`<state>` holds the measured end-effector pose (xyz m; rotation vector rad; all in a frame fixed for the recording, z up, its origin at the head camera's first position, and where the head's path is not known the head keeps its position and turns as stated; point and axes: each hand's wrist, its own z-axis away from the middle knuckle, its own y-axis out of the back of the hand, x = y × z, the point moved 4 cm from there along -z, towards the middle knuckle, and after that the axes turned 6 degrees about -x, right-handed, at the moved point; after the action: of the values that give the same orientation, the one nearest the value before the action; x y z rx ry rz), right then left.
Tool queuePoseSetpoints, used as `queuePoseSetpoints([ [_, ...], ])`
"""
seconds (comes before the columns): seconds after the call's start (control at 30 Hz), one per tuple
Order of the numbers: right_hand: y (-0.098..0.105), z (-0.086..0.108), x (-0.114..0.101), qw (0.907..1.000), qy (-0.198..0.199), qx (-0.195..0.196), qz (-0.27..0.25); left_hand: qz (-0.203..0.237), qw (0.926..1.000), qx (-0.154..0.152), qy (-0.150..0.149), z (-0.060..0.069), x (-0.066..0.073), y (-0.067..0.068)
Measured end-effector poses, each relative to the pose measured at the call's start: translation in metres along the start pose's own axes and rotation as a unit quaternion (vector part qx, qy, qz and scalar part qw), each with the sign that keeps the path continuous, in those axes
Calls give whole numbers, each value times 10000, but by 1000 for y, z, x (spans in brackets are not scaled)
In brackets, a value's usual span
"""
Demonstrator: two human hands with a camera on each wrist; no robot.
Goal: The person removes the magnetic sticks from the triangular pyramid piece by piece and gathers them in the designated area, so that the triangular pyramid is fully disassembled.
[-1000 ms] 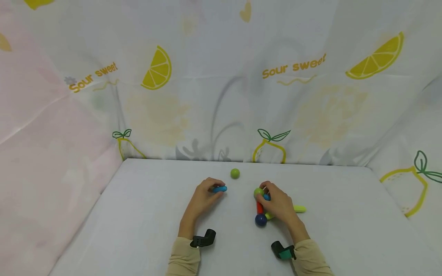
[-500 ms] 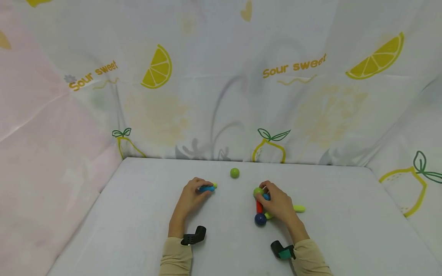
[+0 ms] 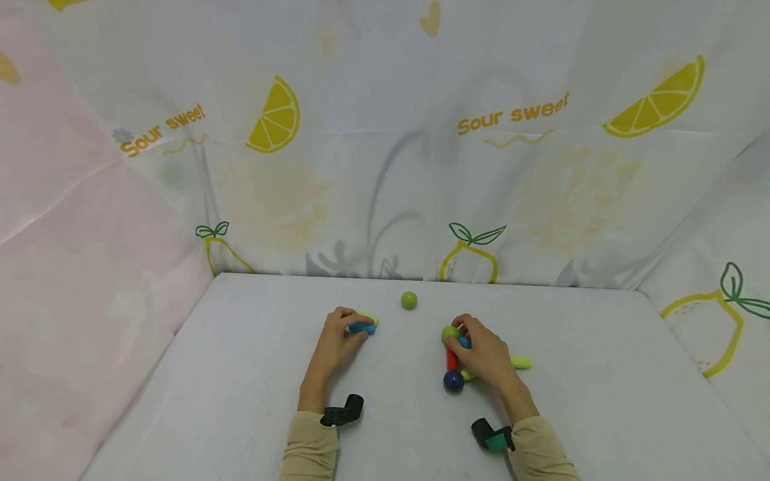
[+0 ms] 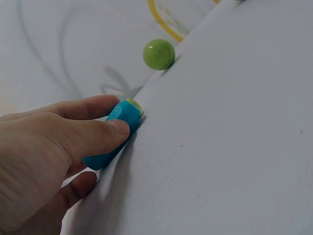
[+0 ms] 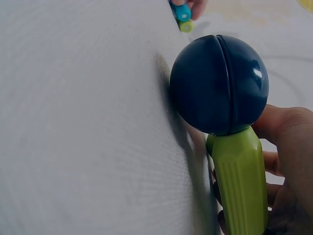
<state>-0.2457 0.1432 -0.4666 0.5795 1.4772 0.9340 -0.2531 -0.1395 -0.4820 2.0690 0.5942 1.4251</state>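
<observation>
On the bench [image 3: 240, 374], the left hand [image 3: 335, 344] pinches a blue rod [image 4: 122, 112] beside a lime rod [image 3: 375, 321], a green ball [image 3: 409, 300] sits farther back between, and the right hand [image 3: 482, 351] partly hides the frame [image 3: 452, 359] it grips.

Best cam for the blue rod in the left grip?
Left wrist: the blue rod shows largest there, both ends in frame, though the left grip covers part of its middle. Head shows it small and partly covered. Right wrist catches mostly its end, at the top edge.
</observation>
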Motion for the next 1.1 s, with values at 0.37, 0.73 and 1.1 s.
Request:
queuePoseSetpoints([
  [0.37, -3, -1, 3, 10000, 52, 49, 31, -31, 9990, 132, 422, 0, -3, -5],
  [0.73, -4, -1, 6, 9998, 138, 135, -33, -135, 9992, 61, 361, -2, 1, -7],
  [1.1, -3, 1, 3, 9996, 180, -119, -200, -266, 9991, -81, 326, -2, 3, -12],
])
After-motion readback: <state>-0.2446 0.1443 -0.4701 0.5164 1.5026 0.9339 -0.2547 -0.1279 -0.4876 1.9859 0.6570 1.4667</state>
